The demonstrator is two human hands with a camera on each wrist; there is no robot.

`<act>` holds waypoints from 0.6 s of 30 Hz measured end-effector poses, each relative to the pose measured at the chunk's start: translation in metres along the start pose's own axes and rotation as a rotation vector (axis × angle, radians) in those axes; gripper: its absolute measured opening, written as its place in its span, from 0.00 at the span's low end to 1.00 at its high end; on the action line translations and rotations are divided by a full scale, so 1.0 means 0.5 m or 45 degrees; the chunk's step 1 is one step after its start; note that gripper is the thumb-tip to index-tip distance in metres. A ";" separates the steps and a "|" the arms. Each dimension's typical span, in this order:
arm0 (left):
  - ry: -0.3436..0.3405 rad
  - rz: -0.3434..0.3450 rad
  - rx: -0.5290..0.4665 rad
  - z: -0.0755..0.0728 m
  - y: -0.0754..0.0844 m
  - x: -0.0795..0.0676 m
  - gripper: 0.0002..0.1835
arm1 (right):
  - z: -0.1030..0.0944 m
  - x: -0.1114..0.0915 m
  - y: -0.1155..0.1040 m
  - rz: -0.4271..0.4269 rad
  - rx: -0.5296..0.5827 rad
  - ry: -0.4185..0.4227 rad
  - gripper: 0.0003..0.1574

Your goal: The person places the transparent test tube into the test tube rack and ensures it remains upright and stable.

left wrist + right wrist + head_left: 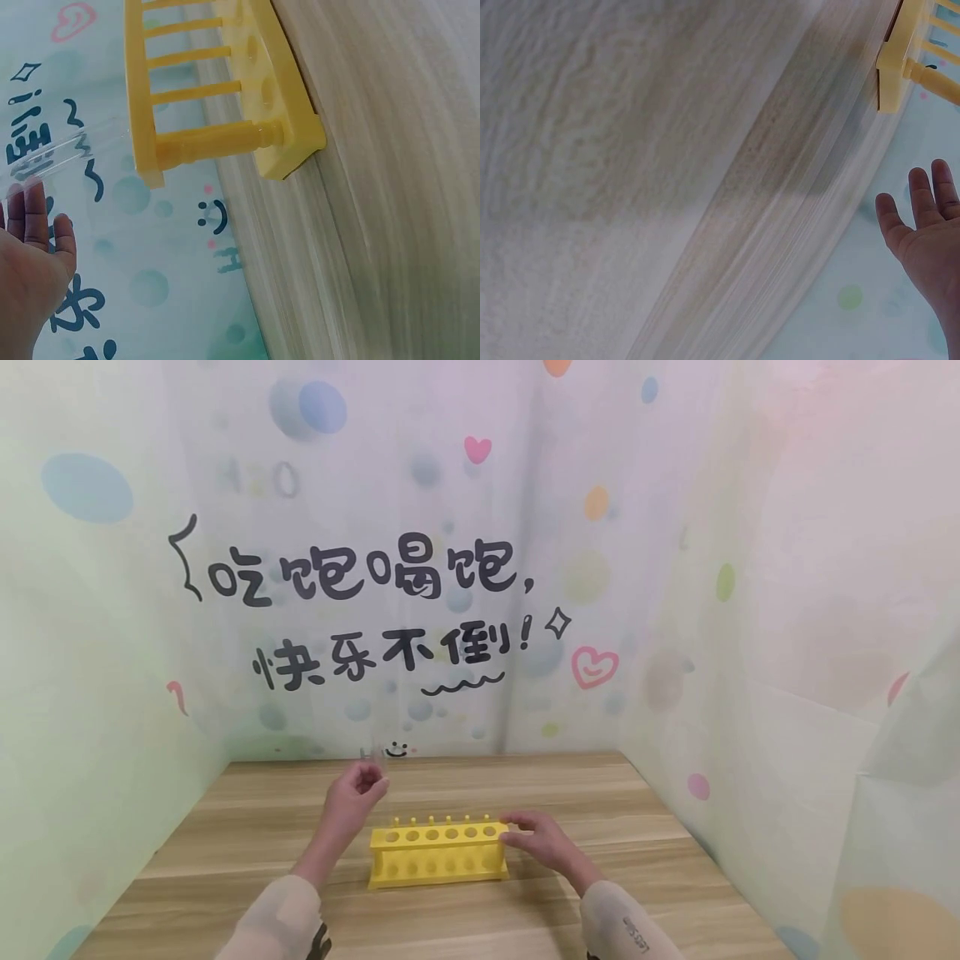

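A yellow test tube rack stands upright on the wooden table, its row of round holes showing no tubes. Between the thumb and fingers of my left hand is a clear test tube, pinched near its upper part. The tube's lower end reaches the left end of the rack's top board; whether it is inside the hole cannot be made out. At the rack's other end, my right hand holds the top board's corner between thumb and forefinger. Its other fingers are spread out in the right wrist view.
The wooden table reaches back to a white printed curtain with dark lettering and coloured dots. Similar printed sheets hang at the left and right sides. A row of short yellow pegs rises behind the rack's holes.
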State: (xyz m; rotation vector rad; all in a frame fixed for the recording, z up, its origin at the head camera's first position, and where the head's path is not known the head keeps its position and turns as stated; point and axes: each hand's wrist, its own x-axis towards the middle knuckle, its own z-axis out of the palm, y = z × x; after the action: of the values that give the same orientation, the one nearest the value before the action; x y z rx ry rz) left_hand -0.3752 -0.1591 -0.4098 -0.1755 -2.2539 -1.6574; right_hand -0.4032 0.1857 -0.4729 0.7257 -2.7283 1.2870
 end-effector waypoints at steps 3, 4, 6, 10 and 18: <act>-0.029 0.001 -0.014 0.004 0.007 -0.012 0.12 | -0.004 -0.006 -0.013 -0.010 0.010 -0.005 0.24; -0.037 -0.003 -0.018 0.005 0.005 -0.014 0.12 | -0.004 -0.006 -0.014 -0.011 0.011 -0.004 0.24; -0.050 -0.019 -0.014 0.008 0.003 -0.019 0.12 | -0.004 -0.005 -0.014 -0.010 0.014 -0.005 0.24; -0.068 -0.034 0.035 0.014 -0.014 -0.023 0.12 | 0.000 -0.001 -0.001 -0.001 0.013 -0.005 0.25; -0.094 -0.048 0.146 0.018 -0.030 -0.039 0.10 | 0.001 -0.003 0.001 -0.020 0.003 -0.007 0.26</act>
State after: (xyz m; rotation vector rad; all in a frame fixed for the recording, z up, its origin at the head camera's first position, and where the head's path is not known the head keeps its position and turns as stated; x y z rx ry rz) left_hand -0.3632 -0.1532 -0.4325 -0.1698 -2.4135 -1.5585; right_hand -0.4019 0.1861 -0.4740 0.7512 -2.7202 1.2875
